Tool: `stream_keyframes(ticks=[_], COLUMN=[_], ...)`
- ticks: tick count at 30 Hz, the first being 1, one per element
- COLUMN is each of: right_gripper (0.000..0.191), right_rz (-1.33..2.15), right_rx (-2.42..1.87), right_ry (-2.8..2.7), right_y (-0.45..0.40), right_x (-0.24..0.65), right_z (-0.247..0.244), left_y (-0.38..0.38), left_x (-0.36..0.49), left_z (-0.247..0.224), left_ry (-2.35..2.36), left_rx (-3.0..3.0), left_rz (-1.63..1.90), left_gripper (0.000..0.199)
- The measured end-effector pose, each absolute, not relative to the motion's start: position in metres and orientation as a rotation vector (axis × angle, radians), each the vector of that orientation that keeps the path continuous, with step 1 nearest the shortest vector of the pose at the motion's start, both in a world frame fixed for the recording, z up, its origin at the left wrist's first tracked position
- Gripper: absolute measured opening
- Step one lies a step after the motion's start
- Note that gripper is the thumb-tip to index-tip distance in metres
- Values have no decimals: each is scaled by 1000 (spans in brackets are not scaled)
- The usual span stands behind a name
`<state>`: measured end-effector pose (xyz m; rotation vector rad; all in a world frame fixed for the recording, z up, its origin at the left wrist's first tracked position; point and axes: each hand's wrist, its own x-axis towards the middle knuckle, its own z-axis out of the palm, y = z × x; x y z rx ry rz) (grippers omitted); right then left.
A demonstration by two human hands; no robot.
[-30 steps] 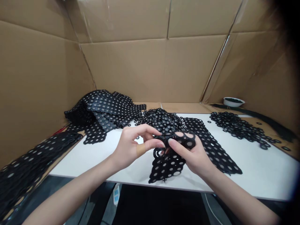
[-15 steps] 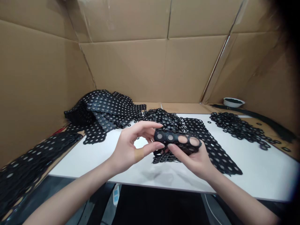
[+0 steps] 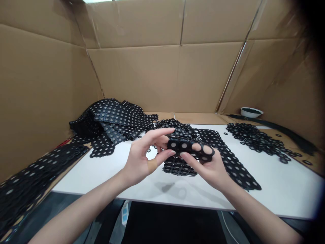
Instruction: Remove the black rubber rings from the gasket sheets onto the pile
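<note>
Both hands hold a black strip of joined rings (image 3: pixel 191 145) above the white table. My left hand (image 3: pixel 144 157) has its fingertips and thumb closed on the strip's left end; a tan patch wraps the thumb's base. Around the right end, my right hand (image 3: pixel 212 169) grips with the thumb in front and the other fingers hidden behind, skin showing through two rings. More joined rings (image 3: pixel 179 167) hang below the strip. Behind the hands lies a heap of rings (image 3: pixel 175 126), and a flat ringed sheet (image 3: pixel 236 166) stretches to the right on the table.
A large pile of ringed sheets (image 3: pixel 116 115) sits at the back left. Further sheets (image 3: pixel 33 173) lie at the left edge. Loose rings (image 3: pixel 254 139) and a white bowl (image 3: pixel 251 113) are on the right. Cardboard walls (image 3: pixel 142 78) enclose the white table (image 3: pixel 101 176).
The strip has tilted slightly, and the hanging ringed part now shows more of its face below it. Both hands keep their hold, with the right hand shifted slightly left.
</note>
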<state>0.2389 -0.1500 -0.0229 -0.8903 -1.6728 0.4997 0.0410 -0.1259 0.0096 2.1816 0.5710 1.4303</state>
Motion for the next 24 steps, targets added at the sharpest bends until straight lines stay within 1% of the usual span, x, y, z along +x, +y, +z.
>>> stream_keyframes(ticks=[5, 12, 17, 24], right_gripper=[18, 20, 15, 19], right_rz=[677, 714, 773, 735], right_rx=[-889, -908, -870, -909], right_ry=[-1602, -1586, -1556, -1597], right_y=[-146, -142, -141, -141], right_x=[239, 240, 240, 240], right_z=[-28, -29, -33, -28], left_y=[-125, -121, -119, -121], left_x=[41, 42, 42, 41], left_z=[12, 9, 9, 8], left_ry=[609, 585, 597, 617], left_rx=[2118, 2065, 2052, 2028], left_rz=[1385, 1365, 1332, 1337], left_gripper=[50, 52, 52, 50])
